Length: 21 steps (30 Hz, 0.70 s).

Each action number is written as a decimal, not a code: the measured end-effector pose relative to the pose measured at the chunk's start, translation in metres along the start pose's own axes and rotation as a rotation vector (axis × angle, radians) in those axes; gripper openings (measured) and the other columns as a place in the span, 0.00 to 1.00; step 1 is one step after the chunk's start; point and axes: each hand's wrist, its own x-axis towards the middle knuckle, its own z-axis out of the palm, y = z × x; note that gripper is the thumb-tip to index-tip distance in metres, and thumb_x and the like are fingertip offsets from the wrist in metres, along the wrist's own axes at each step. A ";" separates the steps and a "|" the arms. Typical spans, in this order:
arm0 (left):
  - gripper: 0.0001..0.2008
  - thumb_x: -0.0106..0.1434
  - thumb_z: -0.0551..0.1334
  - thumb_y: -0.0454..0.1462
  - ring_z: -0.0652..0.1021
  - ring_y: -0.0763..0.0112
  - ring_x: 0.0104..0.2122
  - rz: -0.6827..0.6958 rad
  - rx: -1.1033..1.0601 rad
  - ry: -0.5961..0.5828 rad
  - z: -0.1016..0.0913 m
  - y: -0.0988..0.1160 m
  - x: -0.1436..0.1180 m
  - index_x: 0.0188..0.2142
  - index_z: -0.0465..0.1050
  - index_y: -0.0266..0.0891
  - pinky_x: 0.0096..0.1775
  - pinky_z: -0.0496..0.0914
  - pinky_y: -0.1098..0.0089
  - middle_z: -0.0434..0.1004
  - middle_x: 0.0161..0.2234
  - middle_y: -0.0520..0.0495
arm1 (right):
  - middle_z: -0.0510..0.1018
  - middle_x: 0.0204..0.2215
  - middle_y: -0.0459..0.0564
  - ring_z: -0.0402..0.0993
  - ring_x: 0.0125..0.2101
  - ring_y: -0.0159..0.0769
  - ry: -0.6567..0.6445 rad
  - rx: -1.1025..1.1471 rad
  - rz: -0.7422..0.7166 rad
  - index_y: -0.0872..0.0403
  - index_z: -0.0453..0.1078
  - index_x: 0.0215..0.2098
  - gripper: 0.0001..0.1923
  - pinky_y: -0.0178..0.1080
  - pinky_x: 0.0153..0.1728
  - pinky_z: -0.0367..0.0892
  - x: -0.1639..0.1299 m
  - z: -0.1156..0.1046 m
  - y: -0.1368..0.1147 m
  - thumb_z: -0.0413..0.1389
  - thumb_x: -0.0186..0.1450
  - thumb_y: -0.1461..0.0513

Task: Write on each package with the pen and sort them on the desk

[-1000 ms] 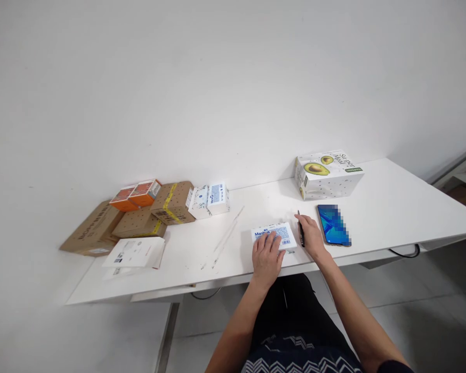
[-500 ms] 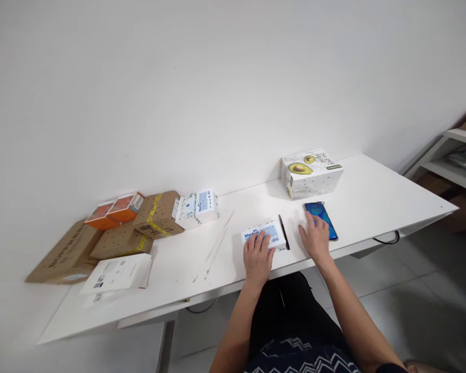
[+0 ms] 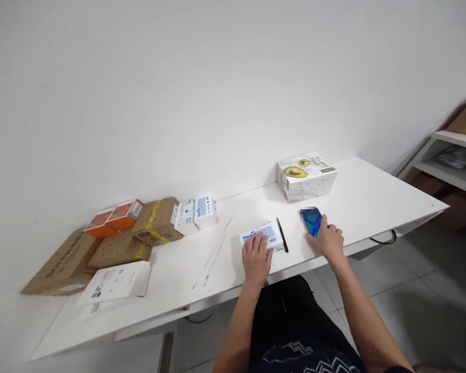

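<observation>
Change: a second ago the right hand (image 3: pixel 328 239) lay beside the pen (image 3: pixel 282 234); since then it has gone right and now sits on the phone (image 3: pixel 311 221), leaving the pen alone on the desk (image 3: pixel 380 197). The left hand (image 3: pixel 256 257) has stayed on the small white box (image 3: pixel 261 236).
Desk: long and white, running from the near left to the far right, with a white wall behind it.
Cardboard boxes: a brown stack (image 3: pixel 101 248) at the far left end, two orange packs (image 3: pixel 114 217) on top, two small white cartons (image 3: pixel 196 211) just right of them.
Papers: a folded white sheet (image 3: pixel 114 282) near the left front edge.
Avocado box: a white carton with avocado pictures (image 3: pixel 306 176), far right, well behind the phone.
Small white box: flat with blue print, at the near edge in the middle; the left hand lies flat on its near half, fingers spread and relaxed, pressing rather than gripping.
Phone: blue-screened, just right of the pen; the right hand's fingers curl round its near end, seemingly grasping it, though whether it is lifted I cannot tell.
Pen: black, lying just beside the small box's right edge, untouched.
Step in hand: judging by the hands, the box is held steady while the phone is being taken up.
Next move calls for: a firm hold of the phone's edges without covering the screen, and the box kept still with its printed label facing up.
</observation>
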 end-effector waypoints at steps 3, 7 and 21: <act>0.19 0.64 0.58 0.39 0.70 0.53 0.53 0.003 0.005 -0.006 -0.001 0.000 0.001 0.54 0.69 0.40 0.50 0.65 0.55 0.72 0.54 0.43 | 0.67 0.49 0.68 0.64 0.48 0.59 -0.041 0.004 -0.023 0.61 0.41 0.67 0.46 0.51 0.43 0.60 -0.007 -0.003 0.007 0.52 0.59 0.48; 0.19 0.64 0.58 0.39 0.70 0.54 0.54 0.004 0.014 -0.004 -0.002 0.000 0.001 0.54 0.69 0.41 0.51 0.65 0.56 0.72 0.54 0.44 | 0.67 0.49 0.67 0.63 0.48 0.58 -0.067 0.003 -0.042 0.60 0.41 0.67 0.45 0.51 0.43 0.60 -0.012 -0.005 0.011 0.52 0.59 0.49; 0.18 0.64 0.58 0.39 0.70 0.55 0.54 -0.020 0.006 0.013 -0.001 0.002 0.000 0.53 0.69 0.41 0.52 0.64 0.56 0.72 0.54 0.43 | 0.65 0.53 0.65 0.60 0.52 0.57 -0.058 -0.005 -0.033 0.56 0.44 0.67 0.40 0.52 0.47 0.57 -0.002 0.000 -0.005 0.49 0.61 0.49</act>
